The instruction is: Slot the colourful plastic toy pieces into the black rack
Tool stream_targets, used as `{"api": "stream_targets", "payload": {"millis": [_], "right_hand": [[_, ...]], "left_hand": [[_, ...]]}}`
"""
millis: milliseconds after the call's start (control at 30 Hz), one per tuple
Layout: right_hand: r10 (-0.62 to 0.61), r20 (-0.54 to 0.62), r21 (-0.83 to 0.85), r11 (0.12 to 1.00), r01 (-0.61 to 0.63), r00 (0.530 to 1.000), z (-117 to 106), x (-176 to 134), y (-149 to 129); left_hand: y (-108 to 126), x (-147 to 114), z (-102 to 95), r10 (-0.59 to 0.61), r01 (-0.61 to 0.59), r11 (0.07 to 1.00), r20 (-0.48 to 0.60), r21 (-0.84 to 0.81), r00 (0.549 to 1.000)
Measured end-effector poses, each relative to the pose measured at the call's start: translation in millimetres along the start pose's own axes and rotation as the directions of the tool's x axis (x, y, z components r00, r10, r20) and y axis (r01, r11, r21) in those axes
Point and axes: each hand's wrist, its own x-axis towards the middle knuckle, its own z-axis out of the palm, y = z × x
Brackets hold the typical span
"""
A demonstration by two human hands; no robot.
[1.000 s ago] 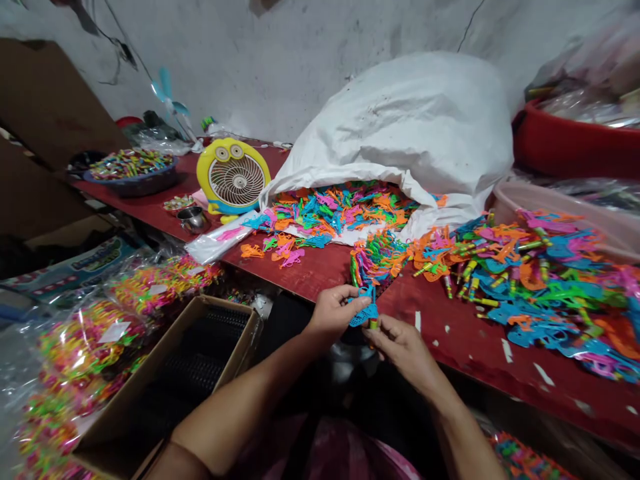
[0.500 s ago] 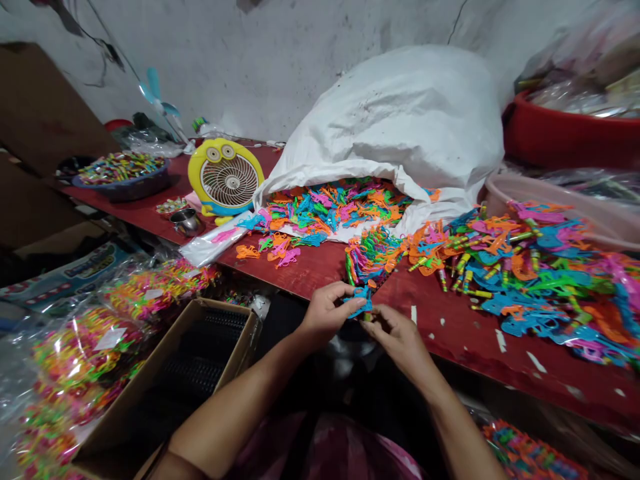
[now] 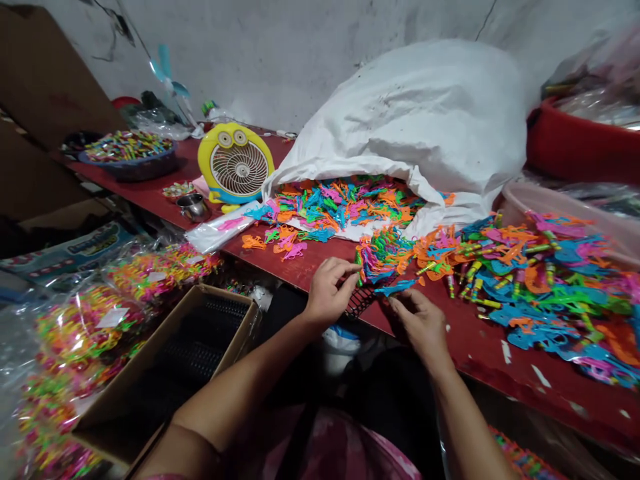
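Note:
My right hand (image 3: pixel 420 323) pinches a small blue plastic toy piece (image 3: pixel 395 288), flat and gun-shaped as far as I can tell, over the near end of a black grid rack (image 3: pixel 361 303). Behind it, a dense row of colourful toy pieces (image 3: pixel 380 257) stands in the rack. My left hand (image 3: pixel 331 290) is closed at the rack's left side, thumb and forefinger against its edge by the front of the row; the fingertips are partly hidden. Beyond both hands lies a white sack (image 3: pixel 410 120), its mouth spilling loose toy pieces (image 3: pixel 345 203) onto the red table (image 3: pixel 310 263).
To the right is a heap of toys with striped tubes (image 3: pixel 530 287), before a pink basin (image 3: pixel 590 220). A yellow fan (image 3: pixel 237 163), a metal cup (image 3: pixel 194 208) and a purple basin (image 3: pixel 133 167) stand left. Below sits a cardboard box (image 3: pixel 240 333) of black racks, beside bagged toys (image 3: pixel 80 333).
Both hands have moved apart and forward from the table edge to the rack. The blue toy piece, earlier between both hands, is now in my right hand alone. The view has shifted slightly.

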Motion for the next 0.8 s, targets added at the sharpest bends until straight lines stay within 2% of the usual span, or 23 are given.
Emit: {"api": "stream_targets", "payload": {"millis": [200, 333, 533, 800], "right_hand": [[0.021, -0.032, 0.041, 0.999, -0.02, 0.999, 18, -2, 6], [-0.031, -0.103, 0.021, 0.999, 0.033, 0.994, 24, -6, 8], [-0.066, -0.132, -0.067, 0.996, 0.058, 0.989, 31, -7, 7], [-0.057, -0.148, -0.067, 0.997, 0.048, 0.987, 41, -6, -2]], "left_hand": [[-6, 7, 2.0, -0.072, 0.074, 0.996, 0.037, -0.055, 0.997], [-9, 8, 2.9, -0.126, 0.131, 0.989, 0.068, -0.064, 0.99], [-6, 14, 2.7, -0.151, 0.159, 0.981, 0.078, -0.109, 0.985], [-3, 19, 2.0, -0.16, 0.171, 0.981, 0.12, -0.094, 0.98]]}}
